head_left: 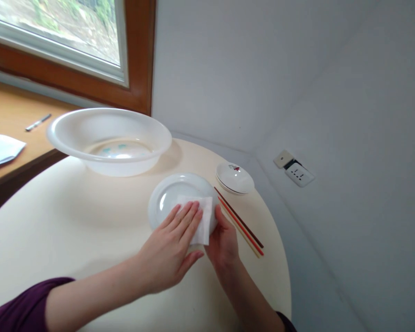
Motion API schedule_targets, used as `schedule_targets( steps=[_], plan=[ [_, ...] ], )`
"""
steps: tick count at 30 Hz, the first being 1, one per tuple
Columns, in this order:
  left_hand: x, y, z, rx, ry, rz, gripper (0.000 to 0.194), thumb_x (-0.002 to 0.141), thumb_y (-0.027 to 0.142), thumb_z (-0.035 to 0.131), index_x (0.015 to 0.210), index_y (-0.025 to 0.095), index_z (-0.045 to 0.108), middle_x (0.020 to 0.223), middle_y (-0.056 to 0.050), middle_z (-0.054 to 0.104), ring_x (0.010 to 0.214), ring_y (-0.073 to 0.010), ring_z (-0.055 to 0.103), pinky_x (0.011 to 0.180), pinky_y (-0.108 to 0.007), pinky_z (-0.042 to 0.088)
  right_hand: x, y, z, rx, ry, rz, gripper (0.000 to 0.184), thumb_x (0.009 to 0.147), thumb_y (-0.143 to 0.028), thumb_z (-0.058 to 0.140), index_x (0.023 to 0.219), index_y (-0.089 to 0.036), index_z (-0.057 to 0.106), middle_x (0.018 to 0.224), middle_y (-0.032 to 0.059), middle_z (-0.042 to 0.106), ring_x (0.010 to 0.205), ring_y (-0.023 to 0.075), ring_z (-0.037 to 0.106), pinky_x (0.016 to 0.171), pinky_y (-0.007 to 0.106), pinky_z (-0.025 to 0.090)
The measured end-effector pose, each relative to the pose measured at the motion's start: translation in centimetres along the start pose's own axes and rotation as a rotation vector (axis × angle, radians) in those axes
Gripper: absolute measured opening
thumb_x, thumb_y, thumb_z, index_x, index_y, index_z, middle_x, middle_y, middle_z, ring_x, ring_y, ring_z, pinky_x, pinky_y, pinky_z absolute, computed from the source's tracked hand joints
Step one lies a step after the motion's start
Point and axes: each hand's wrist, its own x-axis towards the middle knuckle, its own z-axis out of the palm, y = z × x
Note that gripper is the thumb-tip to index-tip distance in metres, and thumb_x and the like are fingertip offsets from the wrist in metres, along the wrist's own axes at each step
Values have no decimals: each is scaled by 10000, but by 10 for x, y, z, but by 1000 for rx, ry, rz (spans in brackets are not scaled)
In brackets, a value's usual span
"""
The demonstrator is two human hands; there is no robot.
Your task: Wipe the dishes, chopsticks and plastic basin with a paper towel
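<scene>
In the head view, here's the plate (174, 193), over the table (55, 221), nearer its right edge than its left. The right hand (224, 235) has it gripped by the rim, thumb on top! And the left hand (176, 244) lies flat, fingers straight, pressing a white cloth (204, 226) onto the plate, not clenched around anything. Just beside the right hand, chopsticks (244, 224) slant along the table's right edge; bowls (235, 177) sit past their far ends, close to that edge. Over by the far left edge stands the big basin (127, 168).
</scene>
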Motion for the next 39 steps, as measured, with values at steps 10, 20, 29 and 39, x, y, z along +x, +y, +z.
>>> schedule_targets(
  steps=[10, 20, 29, 39],
  plan=[
    [14, -47, -6, 92, 92, -195, 579, 914, 362, 279, 1365, 0, 324, 1431, -215, 340, 1347, -282, 268, 1084, -465, 208, -9, 2, 11, 33, 31, -33, 223, 690, -305, 652, 863, -178, 711, 929, 50, 723, 1027, 238, 616, 980, 410, 434],
    [0, -57, 11, 11, 131, -148, 631, 900, 462, 313, 1354, 25, 347, 1377, -227, 419, 1314, -284, 334, 1081, -484, 253, -1, -16, 1, 7, 119, -257, 212, 725, -327, 649, 894, -212, 703, 982, 34, 712, 1072, 214, 590, 981, 403, 435],
    [-28, -56, 21, -220, 319, 126, 519, 904, 221, 398, 1405, 167, 270, 1274, -151, 564, 1264, -229, 424, 1062, -446, 335, 0, -13, 12, 55, 165, -225, 191, 711, -304, 665, 866, -202, 707, 948, 30, 719, 1027, 192, 609, 946, 356, 463],
    [-39, -57, 11, -873, 295, -767, 343, 775, 421, 517, 512, 199, 511, 424, 20, 492, 402, -115, 439, 395, -220, 377, -1, -30, 19, -527, -146, -584, 209, 702, -365, 702, 768, -168, 721, 772, 37, 720, 796, 202, 656, 800, 326, 506]
  ],
)
